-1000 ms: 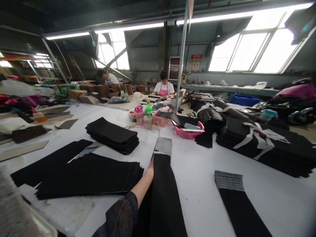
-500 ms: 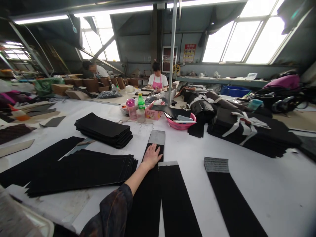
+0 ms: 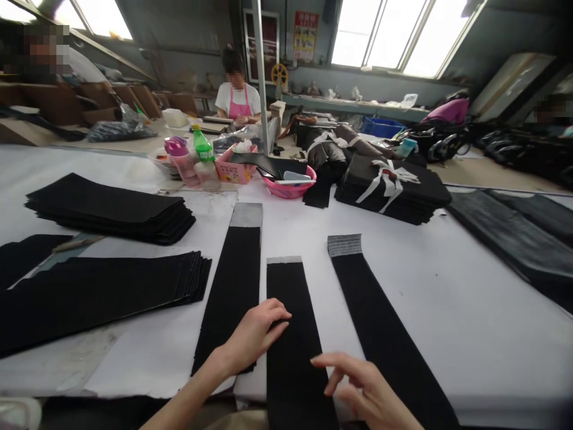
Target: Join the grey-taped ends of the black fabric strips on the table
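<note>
My left hand [image 3: 262, 328] is over the gap between the left black strip [image 3: 233, 280] and the middle black strip [image 3: 293, 346]. Its fingers are slightly bent with the thumb apart, and it holds nothing; whether it touches the fabric I cannot tell. Beside the middle strip's right edge is my right hand [image 3: 358, 385], index finger stretched out, others loosely curled, nothing in it. The left strip has a plain grey band at its far end, the middle one a thin pale edge. Farther right lies another black strip [image 3: 380, 310] with a grey striped end.
Two stacks of black pieces, an upper stack [image 3: 107, 206] and a lower stack [image 3: 107, 292], lie at left. At the back are a pink basin [image 3: 290, 190], a green bottle [image 3: 203, 145] and a tied black bundle [image 3: 389, 185]. A person in a pink apron [image 3: 240, 104] sits beyond.
My left hand has left the far end of the left strip and come back toward me. My right hand has come into view. The left strip lies apart from the middle one. The view has turned right and down.
</note>
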A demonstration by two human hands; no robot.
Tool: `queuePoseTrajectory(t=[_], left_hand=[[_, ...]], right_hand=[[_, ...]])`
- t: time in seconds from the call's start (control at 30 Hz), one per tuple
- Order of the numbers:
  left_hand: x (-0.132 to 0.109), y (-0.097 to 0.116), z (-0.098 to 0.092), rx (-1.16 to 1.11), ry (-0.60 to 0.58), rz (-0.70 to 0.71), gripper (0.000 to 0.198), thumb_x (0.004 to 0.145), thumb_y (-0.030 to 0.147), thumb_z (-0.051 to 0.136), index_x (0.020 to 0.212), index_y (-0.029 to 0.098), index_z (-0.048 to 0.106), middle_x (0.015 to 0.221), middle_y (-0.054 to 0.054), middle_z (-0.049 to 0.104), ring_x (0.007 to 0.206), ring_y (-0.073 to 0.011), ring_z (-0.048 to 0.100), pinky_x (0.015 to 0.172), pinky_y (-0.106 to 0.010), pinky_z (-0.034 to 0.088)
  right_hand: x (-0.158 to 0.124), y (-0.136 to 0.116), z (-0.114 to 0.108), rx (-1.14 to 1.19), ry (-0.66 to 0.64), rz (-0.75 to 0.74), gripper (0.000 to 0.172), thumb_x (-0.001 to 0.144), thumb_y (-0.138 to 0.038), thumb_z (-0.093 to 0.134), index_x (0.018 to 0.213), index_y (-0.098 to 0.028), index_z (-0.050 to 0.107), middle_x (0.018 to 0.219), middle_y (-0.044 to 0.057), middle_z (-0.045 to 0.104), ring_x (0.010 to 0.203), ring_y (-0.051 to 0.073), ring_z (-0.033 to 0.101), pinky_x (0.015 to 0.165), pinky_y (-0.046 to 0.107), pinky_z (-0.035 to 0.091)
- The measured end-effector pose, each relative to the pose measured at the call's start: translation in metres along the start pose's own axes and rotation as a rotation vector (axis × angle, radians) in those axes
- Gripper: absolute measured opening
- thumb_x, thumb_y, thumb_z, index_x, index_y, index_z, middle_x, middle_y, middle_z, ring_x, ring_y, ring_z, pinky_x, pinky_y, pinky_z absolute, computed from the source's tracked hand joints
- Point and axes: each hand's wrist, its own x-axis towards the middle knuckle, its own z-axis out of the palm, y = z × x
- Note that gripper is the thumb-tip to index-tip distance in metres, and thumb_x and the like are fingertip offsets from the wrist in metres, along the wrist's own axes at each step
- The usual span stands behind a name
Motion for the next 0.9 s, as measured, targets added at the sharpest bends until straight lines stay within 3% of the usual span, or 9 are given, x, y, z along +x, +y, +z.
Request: queuePoseTrajectory(t=[0.07,0.13,0.27,0.5,0.9], left_hand=[[-0.012,0.02,0.013,-0.221,0.003,-0.049,0.018,0.09,0.027,0.053,0.102,0.024,0.066,0.101,-0.002,0.062,0.09,-0.0131,0.06,0.083,-0.024,0.048],[-0.017,0.034,0.023,-0.406,0.047,-0.117,0.019,0.09,0.032,0.055,0.101,0.022,0.068,0.095,-0.003,0.064,0.086,-0.0134,0.061,0.079,-0.023,0.048],[-0.017,0.05,0.036,-0.696,0.142,-0.241,0.023,0.088,0.037,0.058,0.099,0.019,0.069,0.091,-0.004,0.065,0.086,-0.016,0.062,0.077,-0.025,0.048],[-0.019,0.055,0.048,-1.017,0.191,-0.293,0.025,0.08,0.035,0.069,0.097,0.015,0.069,0.091,-0.006,0.063,0.086,-0.0174,0.061,0.078,-0.027,0.049],[-0.017,0.052,0.055,-1.109,0.32,-0.337,0.024,0.078,0.035,0.071,0.074,0.012,0.065,0.071,0.001,0.056,0.065,-0.0084,0.052,0.061,-0.02,0.042]], right_hand=[[0.008,0.002,0.009,0.529,0.079,-0.058,0.046,0.093,-0.062,0.045,0.124,-0.031,0.06,0.115,0.008,0.064,0.058,0.012,0.061,0.042,0.018,0.041],[0.016,0.005,0.024,0.973,0.151,-0.063,0.045,0.095,-0.062,0.042,0.125,-0.034,0.058,0.127,0.008,0.059,0.048,0.005,0.052,0.035,0.013,0.033],[0.027,0.015,0.056,1.392,0.16,0.07,0.043,0.089,-0.059,0.057,0.126,-0.037,0.058,0.134,0.002,0.054,0.045,0.002,0.038,0.034,0.009,0.031],[0.03,0.02,0.074,1.332,0.271,0.111,0.031,0.098,-0.054,0.041,0.122,-0.044,0.058,0.133,-0.009,0.054,0.052,0.004,0.043,0.034,0.008,0.026],[0.037,0.022,0.084,1.52,0.226,0.136,0.032,0.101,-0.05,0.039,0.127,-0.04,0.055,0.119,-0.007,0.065,0.047,0.001,0.041,0.033,0.003,0.022]])
